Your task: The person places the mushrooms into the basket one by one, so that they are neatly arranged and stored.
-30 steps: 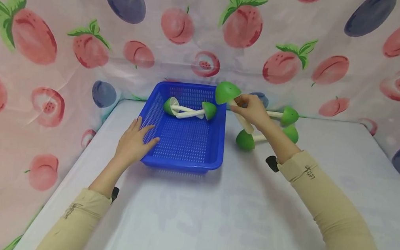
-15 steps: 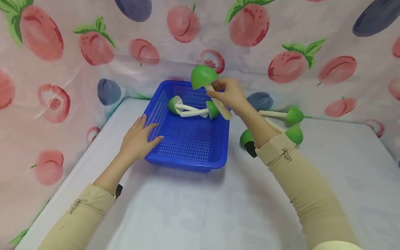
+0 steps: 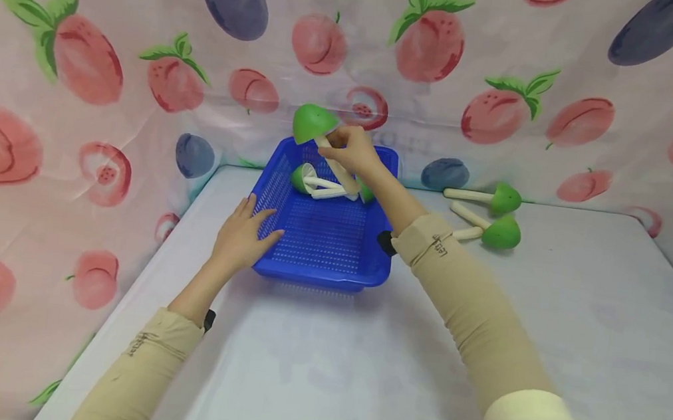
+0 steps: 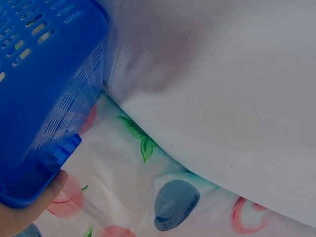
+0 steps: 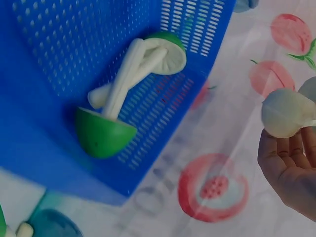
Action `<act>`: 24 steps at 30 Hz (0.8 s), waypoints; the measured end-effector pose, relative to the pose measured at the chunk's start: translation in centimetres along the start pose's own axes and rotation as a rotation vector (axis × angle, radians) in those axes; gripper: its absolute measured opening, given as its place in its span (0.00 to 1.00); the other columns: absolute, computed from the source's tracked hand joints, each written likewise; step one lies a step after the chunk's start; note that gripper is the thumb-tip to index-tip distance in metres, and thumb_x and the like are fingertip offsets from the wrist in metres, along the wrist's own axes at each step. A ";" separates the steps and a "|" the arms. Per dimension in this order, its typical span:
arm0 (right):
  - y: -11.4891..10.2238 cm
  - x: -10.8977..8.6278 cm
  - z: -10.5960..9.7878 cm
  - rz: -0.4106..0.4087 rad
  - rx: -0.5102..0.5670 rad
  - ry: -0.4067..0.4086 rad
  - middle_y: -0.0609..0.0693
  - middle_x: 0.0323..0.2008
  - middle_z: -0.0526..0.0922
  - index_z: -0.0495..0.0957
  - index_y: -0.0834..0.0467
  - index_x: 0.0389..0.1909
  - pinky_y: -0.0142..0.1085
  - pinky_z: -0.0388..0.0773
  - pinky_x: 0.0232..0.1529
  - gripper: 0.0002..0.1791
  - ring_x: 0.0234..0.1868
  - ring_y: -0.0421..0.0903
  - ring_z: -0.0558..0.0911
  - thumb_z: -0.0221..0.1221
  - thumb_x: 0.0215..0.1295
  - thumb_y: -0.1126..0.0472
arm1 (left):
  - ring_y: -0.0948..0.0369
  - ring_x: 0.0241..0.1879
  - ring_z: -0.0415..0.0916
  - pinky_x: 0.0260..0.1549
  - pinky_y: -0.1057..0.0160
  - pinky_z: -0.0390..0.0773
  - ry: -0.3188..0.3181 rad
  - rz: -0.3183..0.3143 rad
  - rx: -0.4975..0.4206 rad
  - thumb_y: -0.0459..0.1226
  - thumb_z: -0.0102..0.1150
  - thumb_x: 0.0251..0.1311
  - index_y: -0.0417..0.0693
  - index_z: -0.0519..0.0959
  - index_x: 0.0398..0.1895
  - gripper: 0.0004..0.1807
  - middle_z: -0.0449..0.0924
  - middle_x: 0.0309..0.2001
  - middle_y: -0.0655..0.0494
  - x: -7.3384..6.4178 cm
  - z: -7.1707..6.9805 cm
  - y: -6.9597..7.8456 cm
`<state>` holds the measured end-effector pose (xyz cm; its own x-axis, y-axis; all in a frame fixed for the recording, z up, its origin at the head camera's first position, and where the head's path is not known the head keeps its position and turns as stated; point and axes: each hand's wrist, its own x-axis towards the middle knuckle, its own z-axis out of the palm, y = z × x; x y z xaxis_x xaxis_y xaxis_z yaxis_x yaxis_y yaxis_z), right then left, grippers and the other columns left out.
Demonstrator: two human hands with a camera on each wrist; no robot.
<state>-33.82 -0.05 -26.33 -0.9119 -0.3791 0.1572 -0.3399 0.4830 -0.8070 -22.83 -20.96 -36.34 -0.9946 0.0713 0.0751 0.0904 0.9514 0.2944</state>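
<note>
My right hand (image 3: 350,150) pinches a toy mushroom (image 3: 314,125) by its cream stem, green cap up and tilted left, above the far part of a blue perforated basket (image 3: 320,278). In the right wrist view, the right hand (image 5: 289,170) is at the right edge, with the pale rounded stem end (image 5: 284,113) beside its fingers. Two more green-capped mushrooms (image 5: 106,133) lie crossed inside the basket. My left hand (image 3: 244,238) rests with spread fingers on the basket's left rim; one finger (image 4: 52,190) lies along that rim in the left wrist view.
Right of the basket, other toy mushrooms (image 3: 501,232) lie on the white-covered table (image 3: 311,361); one is partly hidden by the right forearm. A fruit-patterned cloth (image 3: 321,45) hangs behind and along the left side.
My right hand has carried the mushroom leftward from beside the basket's right rim to over the basket. The left hand stays on the rim, and the head view has shifted slightly.
</note>
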 end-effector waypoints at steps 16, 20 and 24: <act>3.1 3.3 4.5 -0.072 -0.025 -0.069 0.62 0.47 0.82 0.78 0.67 0.47 0.42 0.72 0.59 0.14 0.52 0.54 0.78 0.59 0.63 0.65 | 0.41 0.74 0.40 0.68 0.39 0.51 0.011 0.001 -0.002 0.53 0.48 0.65 0.44 0.66 0.67 0.32 0.44 0.73 0.33 -0.1 0.0 0.0; 4.5 3.8 5.5 -0.103 -0.077 -0.077 0.62 0.45 0.82 0.78 0.68 0.45 0.42 0.74 0.56 0.13 0.50 0.55 0.79 0.59 0.63 0.65 | 0.41 0.74 0.39 0.68 0.40 0.51 0.004 -0.001 -0.006 0.54 0.47 0.65 0.45 0.65 0.67 0.33 0.44 0.73 0.34 -0.1 0.1 -0.1; 5.6 4.1 6.0 -0.113 -0.083 -0.093 0.63 0.44 0.82 0.78 0.68 0.44 0.42 0.76 0.53 0.12 0.49 0.56 0.79 0.59 0.62 0.65 | 0.41 0.74 0.40 0.68 0.39 0.52 0.012 0.000 -0.005 0.54 0.47 0.65 0.45 0.66 0.67 0.33 0.44 0.73 0.34 -0.1 0.0 -0.2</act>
<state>-38.08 -3.60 -33.63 -0.8430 -0.5040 0.1879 -0.4603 0.4952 -0.7368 -22.71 -21.13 -36.43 -0.9940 0.0678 0.0863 0.0908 0.9498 0.2994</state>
